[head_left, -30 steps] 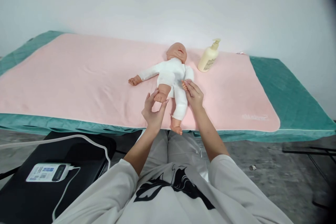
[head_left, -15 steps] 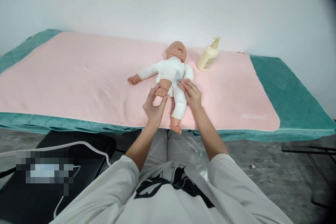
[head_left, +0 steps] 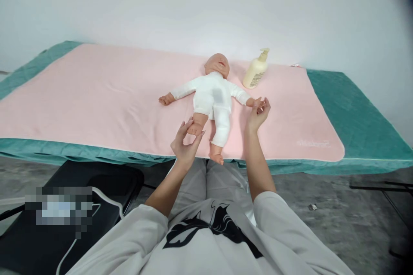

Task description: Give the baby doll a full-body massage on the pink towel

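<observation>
A baby doll (head_left: 213, 92) with a white cloth body lies on its back on a pink mat (head_left: 106, 90), its head toward the wall. My left hand (head_left: 186, 142) grips the doll's bare foot on the left, thumb and fingers on either side of it. The doll's hand on the right is held by my right hand (head_left: 259, 114), which keeps that arm stretched outward. On the left, the doll's other arm rests spread on the mat. Its other leg hangs straight toward me, the foot at the mat's near edge. A grey patch shows on the doll's belly.
A cream pump bottle (head_left: 255, 73) stands on the mat right of the doll's head. Under the mat is a green-covered bed (head_left: 351, 116) against a white wall. At lower left is a black chair (head_left: 106, 180) with a white cable and a blurred-out object.
My right hand has moved outward to the right, swinging the doll's arm from across its body to its side. My left hand has drawn the foot toward me, lowering the leg.
</observation>
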The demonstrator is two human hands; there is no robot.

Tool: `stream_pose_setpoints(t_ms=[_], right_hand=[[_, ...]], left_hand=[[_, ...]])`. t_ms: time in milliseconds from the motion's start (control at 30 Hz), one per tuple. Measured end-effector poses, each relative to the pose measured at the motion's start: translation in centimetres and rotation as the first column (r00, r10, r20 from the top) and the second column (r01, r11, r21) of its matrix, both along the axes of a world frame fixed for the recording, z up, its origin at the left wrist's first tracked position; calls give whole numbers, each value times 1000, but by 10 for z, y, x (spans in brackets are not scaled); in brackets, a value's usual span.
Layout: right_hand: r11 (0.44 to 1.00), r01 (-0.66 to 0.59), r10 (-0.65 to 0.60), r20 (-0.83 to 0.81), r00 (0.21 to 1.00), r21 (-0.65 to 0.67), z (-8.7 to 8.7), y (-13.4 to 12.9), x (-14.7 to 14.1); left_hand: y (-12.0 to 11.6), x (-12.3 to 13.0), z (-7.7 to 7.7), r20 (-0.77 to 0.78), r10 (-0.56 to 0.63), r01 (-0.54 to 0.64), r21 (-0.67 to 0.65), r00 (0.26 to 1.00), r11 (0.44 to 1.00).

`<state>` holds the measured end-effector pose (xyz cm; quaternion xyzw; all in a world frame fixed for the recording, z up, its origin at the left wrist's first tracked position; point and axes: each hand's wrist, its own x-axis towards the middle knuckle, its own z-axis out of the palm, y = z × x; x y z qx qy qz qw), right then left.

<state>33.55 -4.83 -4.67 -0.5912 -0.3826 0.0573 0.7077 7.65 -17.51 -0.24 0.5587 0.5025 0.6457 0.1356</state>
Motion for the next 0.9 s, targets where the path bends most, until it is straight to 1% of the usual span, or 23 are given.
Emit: stream_pose_setpoints(t_ms=[100,233,333,467,633,733,900], right_hand=[[997,39,-44,-84,995,-69,-7,2,6],[996,19,-31,-135,990,-86,-8,2,6],[995,2,-16,-130,991,-103,-5,-1,7],[988,4,-21,-111,994,-156,-1,-7,7],[980,27,-44,-83,996,-195,-4,-8,10],[980,40,-50,-44,998,-196,-9,-7,13],[975,30,-40,-46,998,-219,-12,-7,16]], left_hand=[[-14,-8,-20,-30,0,0,0,1000,1000],[-35,-17,-45,-97,49,-53,-33,994,998],[-47,-21,-56,-140,46,-57,-75,989,995],[-57,-24,-68,-151,44,-57,-83,988,995],[-69,-30,-88,-107,60,-80,-198,992,977],[-72,-33,-94,-116,61,-85,-219,991,972],[-72,-35,-93,-162,76,-108,-202,984,973]])
